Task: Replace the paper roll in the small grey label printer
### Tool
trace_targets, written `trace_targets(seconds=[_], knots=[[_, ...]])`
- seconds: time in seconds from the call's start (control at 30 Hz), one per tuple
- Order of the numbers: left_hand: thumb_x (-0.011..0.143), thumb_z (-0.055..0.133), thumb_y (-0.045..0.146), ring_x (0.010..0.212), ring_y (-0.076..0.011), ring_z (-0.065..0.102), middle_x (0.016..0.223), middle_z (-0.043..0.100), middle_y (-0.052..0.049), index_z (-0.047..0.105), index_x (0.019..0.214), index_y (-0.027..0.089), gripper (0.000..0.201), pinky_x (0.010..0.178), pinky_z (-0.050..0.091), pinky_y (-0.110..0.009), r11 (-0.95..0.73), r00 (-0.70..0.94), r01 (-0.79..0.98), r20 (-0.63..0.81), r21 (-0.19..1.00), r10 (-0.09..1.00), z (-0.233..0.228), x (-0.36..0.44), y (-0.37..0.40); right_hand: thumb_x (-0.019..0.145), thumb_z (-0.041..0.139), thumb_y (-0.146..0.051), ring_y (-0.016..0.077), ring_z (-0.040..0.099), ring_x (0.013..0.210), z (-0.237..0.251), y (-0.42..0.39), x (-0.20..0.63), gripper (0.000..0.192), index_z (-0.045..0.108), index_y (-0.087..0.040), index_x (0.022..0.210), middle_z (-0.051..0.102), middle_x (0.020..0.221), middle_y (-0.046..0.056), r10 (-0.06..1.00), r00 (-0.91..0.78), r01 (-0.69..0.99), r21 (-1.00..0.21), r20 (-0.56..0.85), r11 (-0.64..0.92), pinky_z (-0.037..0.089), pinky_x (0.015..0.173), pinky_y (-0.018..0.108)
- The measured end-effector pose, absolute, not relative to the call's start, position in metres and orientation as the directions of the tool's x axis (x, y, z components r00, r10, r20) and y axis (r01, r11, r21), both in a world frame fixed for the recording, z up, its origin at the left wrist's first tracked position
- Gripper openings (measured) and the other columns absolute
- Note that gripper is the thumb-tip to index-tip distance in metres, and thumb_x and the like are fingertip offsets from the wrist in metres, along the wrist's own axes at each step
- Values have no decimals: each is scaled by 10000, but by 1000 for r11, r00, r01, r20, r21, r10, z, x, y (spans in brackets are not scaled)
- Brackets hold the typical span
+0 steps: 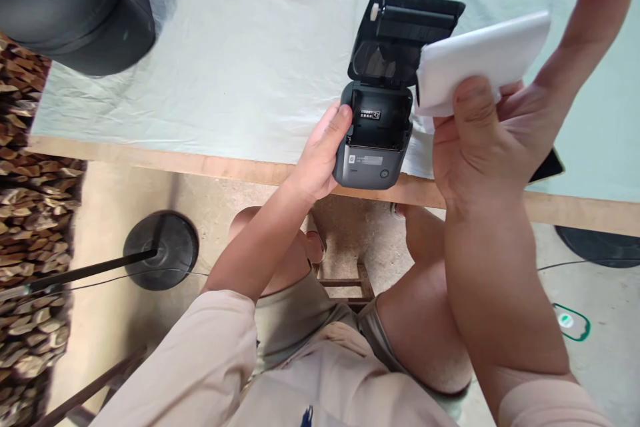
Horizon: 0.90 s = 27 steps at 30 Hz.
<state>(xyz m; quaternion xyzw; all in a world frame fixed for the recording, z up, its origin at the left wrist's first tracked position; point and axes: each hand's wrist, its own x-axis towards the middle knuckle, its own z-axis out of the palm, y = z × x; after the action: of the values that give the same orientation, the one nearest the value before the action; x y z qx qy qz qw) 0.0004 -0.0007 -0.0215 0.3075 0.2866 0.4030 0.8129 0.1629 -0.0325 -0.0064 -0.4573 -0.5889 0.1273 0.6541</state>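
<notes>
My left hand [325, 147] grips a small black portable printer [370, 167] by its left side, near the table's front edge. The printer's lid [400, 33] stands swung back, and the paper bay [377, 117] inside is bare, with a small printed label on its floor. In my right hand [493, 127] is a roll of white paper [485, 63], held just right of the printer's open lid. The far side of the roll is hidden from me.
Partly under my right wrist lies a dark flat object [549, 168] with a thin pale edge. A black rounded bag or case [75, 7] sits on the pale table cloth [225, 80] at the upper left. Below are a round black stand base [163, 250] and stacked firewood [33, 233].
</notes>
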Motion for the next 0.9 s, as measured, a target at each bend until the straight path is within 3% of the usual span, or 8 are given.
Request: trace_targets(seconds=[0.07,0.13,0.23,0.33,0.4,0.5,0.8,0.9], knots=[[959,480,411,1282,-246,583,1180,696,-11,628,1086,202,286,1010,569,-358,469,521,-479,-190,742,832,-22,0,0,872,580,-543,95,623,953,-7,-32,166,407,496,-414,1248,540,1219,-64,699,260,319,-742,666,589,525,823,303],[964,465,416,1283,-238,582,1169,700,-13,625,1088,202,294,1008,568,-354,459,527,-468,-179,755,831,-22,0,0,874,607,-489,68,625,863,-7,-33,168,350,538,-389,1202,581,1017,-80,689,253,336,-729,679,596,510,809,289],[981,420,405,1289,-227,578,1156,702,-15,620,1096,202,308,1011,561,-346,456,533,-443,-183,772,826,-21,0,-1,863,639,-448,124,646,906,0,-40,161,394,552,-343,1233,632,1067,-36,675,176,582,-629,717,516,532,816,319],[986,408,388,1305,-220,564,1155,697,-27,616,1084,192,301,1030,542,-336,449,532,-433,-180,782,828,-21,1,-1,883,607,-312,187,640,1023,12,-46,148,292,589,-299,1174,671,1112,-12,778,48,846,-440,626,301,527,906,379],[981,421,393,1318,-218,552,1147,696,-33,619,1064,191,295,1047,527,-332,452,519,-430,-196,781,832,-21,1,-2,886,578,-285,203,637,1012,20,-47,140,183,599,-272,1068,681,1057,-22,848,65,916,-369,525,158,506,926,410],[968,460,384,1333,-223,537,1144,691,-21,620,1062,205,257,1066,513,-336,465,495,-433,-228,772,839,-20,1,-2,866,580,-254,206,638,1014,26,-45,133,56,566,-256,920,689,1004,-49,904,113,934,-355,412,45,480,926,416],[968,460,391,1325,-231,543,1132,690,7,593,1078,226,239,1047,529,-338,427,494,-421,-192,800,848,-20,0,-2,888,530,-225,157,669,967,14,-43,133,54,564,-266,883,693,1053,-67,933,68,914,-396,354,84,486,938,371],[971,430,427,1315,-226,552,1103,699,0,603,1080,221,290,1045,527,-346,449,511,-420,-203,789,835,-22,0,0,904,522,-249,150,671,877,9,-45,136,113,594,-249,817,706,900,-56,861,33,908,-376,508,187,486,855,369]])
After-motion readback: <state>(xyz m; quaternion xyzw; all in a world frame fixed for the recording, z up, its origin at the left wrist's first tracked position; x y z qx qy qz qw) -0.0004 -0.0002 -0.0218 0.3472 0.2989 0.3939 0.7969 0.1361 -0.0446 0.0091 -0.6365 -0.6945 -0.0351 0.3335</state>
